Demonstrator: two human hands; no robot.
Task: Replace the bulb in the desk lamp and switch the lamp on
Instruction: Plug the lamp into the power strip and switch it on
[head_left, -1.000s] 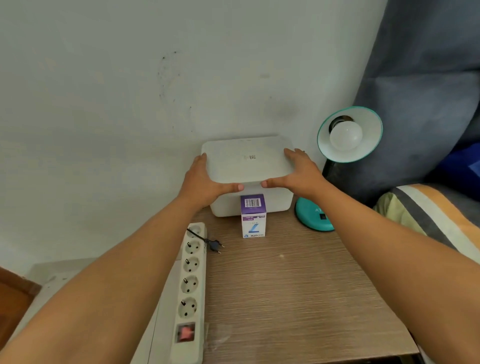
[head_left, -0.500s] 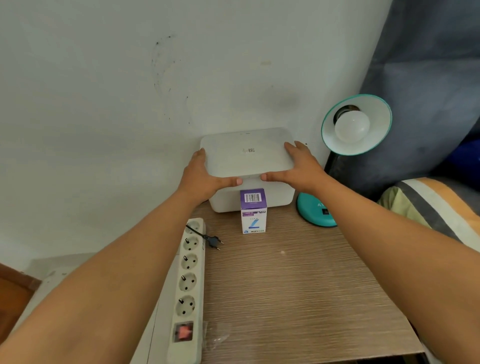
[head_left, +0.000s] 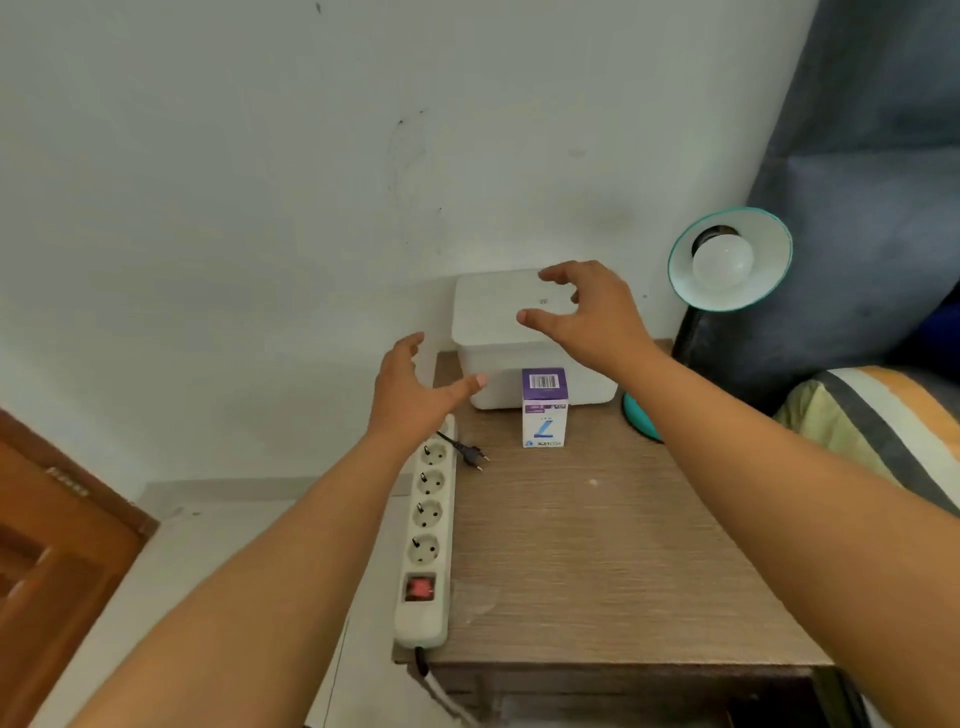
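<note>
A teal desk lamp (head_left: 730, 260) stands at the table's back right, its shade facing me with a white bulb (head_left: 722, 262) in the socket and its teal base (head_left: 640, 415) partly behind my right arm. A purple and white bulb carton (head_left: 544, 408) stands upright in front of a white lidded box (head_left: 498, 317) against the wall. My left hand (head_left: 410, 395) hovers open at the box's left front corner. My right hand (head_left: 587, 312) hovers open over the lid, fingers spread. Neither hand holds anything.
A white power strip (head_left: 428, 525) with a red switch lies along the wooden table's (head_left: 623, 561) left edge, and a loose black plug (head_left: 472, 456) rests beside it. A brown wooden door is at far left, grey fabric and a striped pillow (head_left: 878, 415) at right.
Both hands have let go of the white box's lid and lifted off it, fingers now spread. The box stays in place. The view has shifted.
</note>
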